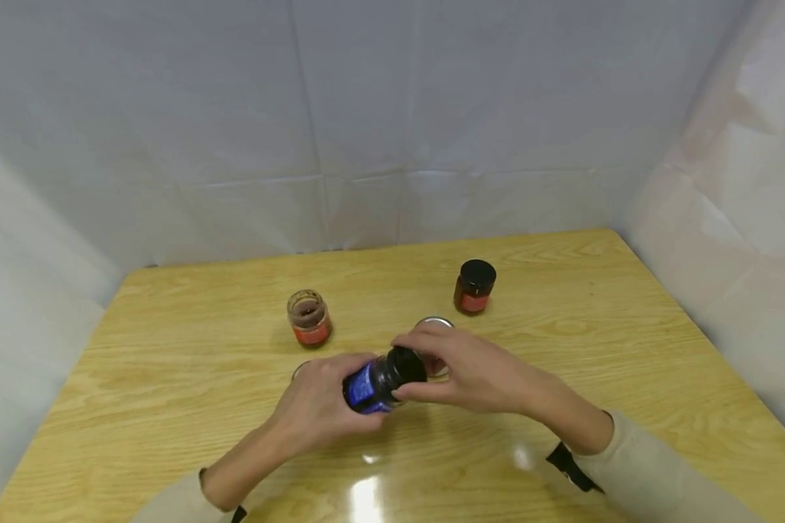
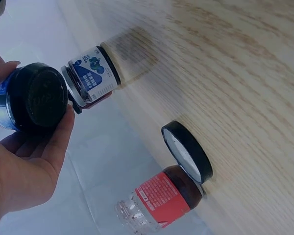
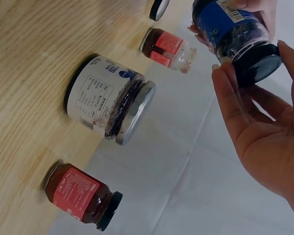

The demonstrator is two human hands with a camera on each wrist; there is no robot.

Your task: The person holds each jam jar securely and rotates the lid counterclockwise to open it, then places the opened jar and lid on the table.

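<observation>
Over the worktop (image 1: 203,327), well in from its far edge, the left hand (image 1: 317,396) grips a tilted blue-labelled jar (image 1: 364,388); the right hand (image 1: 477,369) pinches its black lid (image 1: 408,365). Lid-turning seems in hand, though looseness is hard to tell; the next move calls for a steady left grip.

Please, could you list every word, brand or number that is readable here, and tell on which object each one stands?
No text can be quoted with certainty.
White-labelled jar: large characters and small rows of print, too blurred to read.
Blue-labelled jar, held: a barcode; the other print is too blurred.
Open red-labelled jar: pale print, too small.
Lidded red-labelled jar: pale print, too small.
</observation>
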